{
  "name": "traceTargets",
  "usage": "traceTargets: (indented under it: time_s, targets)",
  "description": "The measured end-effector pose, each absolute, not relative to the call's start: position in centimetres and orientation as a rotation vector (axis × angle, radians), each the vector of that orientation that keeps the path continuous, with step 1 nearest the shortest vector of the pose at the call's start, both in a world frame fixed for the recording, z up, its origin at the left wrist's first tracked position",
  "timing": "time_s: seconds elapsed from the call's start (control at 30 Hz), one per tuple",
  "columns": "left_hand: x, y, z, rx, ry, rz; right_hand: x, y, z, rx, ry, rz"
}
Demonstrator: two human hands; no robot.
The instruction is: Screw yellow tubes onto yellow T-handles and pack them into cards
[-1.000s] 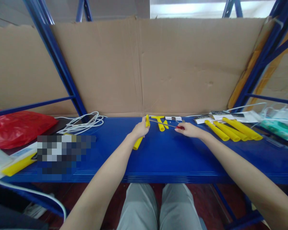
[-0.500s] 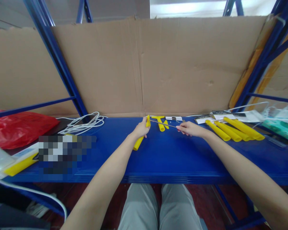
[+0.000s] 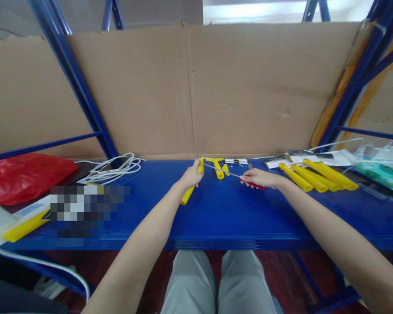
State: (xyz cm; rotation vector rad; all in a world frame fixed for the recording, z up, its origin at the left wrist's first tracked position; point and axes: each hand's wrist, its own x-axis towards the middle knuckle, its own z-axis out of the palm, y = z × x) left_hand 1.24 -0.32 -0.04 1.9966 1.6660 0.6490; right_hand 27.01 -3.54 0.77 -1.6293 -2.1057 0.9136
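Note:
My left hand (image 3: 190, 176) is closed around a yellow T-shaped scraper handle (image 3: 186, 196). Its tubular grip comes out below the fist and its head stands up at the thumb side. In my right hand (image 3: 256, 176) is a screwdriver (image 3: 258, 186) with a red handle, the fingers wrapped around it. The long metal shaft points left and its tip meets the yellow head beside my left hand; how it engages is too small to tell. Behind the shaft lie a second yellow T-shaped handle (image 3: 219, 171) and a small flat yellow piece (image 3: 225, 169).
Several yellow tubular handles (image 3: 329, 174) lie at the right near printed cards. White cards with a black clip (image 3: 236, 161) rest at the back. At the left are coiled white cable (image 3: 118, 168) and a red bag (image 3: 29, 176). Cardboard (image 3: 249, 87) walls the blue bench (image 3: 216, 218).
The screwdriver's red handle now shows below my right hand, where it was hidden before. My left hand keeps its hold on the yellow handle, nearly still. The view has shifted slightly.

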Motion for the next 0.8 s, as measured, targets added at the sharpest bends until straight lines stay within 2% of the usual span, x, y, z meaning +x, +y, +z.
traceTargets:
  time_s: [0.2, 0.53, 0.8]
  targets:
    - [1.36, -0.46, 0.02, 2.018, 1.654, 0.643, 26.89, -2.88, 0.07, -1.66, -2.064, 0.697]
    - [1.38, -0.67, 0.24, 2.025, 1.69, 0.62, 26.88, -3.7, 0.9, -1.611, -2.127, 0.776]
    - [1.36, -0.59, 0.04, 2.07, 1.665, 0.612, 26.72, -3.27, 0.41, -1.676, -2.088, 0.666]
